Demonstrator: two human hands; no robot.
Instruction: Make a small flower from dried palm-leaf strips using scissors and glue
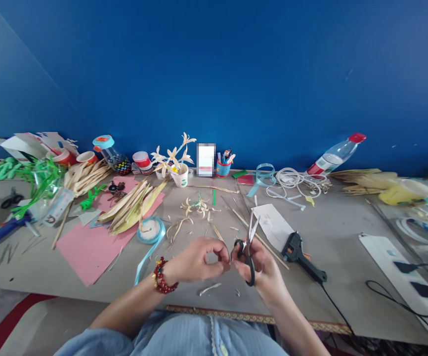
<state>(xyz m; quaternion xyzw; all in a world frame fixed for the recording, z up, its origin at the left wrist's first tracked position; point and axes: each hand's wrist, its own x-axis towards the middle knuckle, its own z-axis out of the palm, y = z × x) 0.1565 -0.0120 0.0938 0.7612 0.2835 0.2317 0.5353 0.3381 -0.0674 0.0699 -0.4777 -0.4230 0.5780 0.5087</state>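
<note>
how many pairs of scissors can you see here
2: the open scissors in the right hand, and apparently a black-handled pair on the table, at far left. More may be hidden.

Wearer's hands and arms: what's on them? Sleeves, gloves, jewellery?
Left hand: no glove; dark-red beaded bracelet with gold-coloured accents at the wrist. Light-blue cloth sleeve stops short of that forearm. Right hand: no glove, wrist unadorned; sleeve out of view.
</note>
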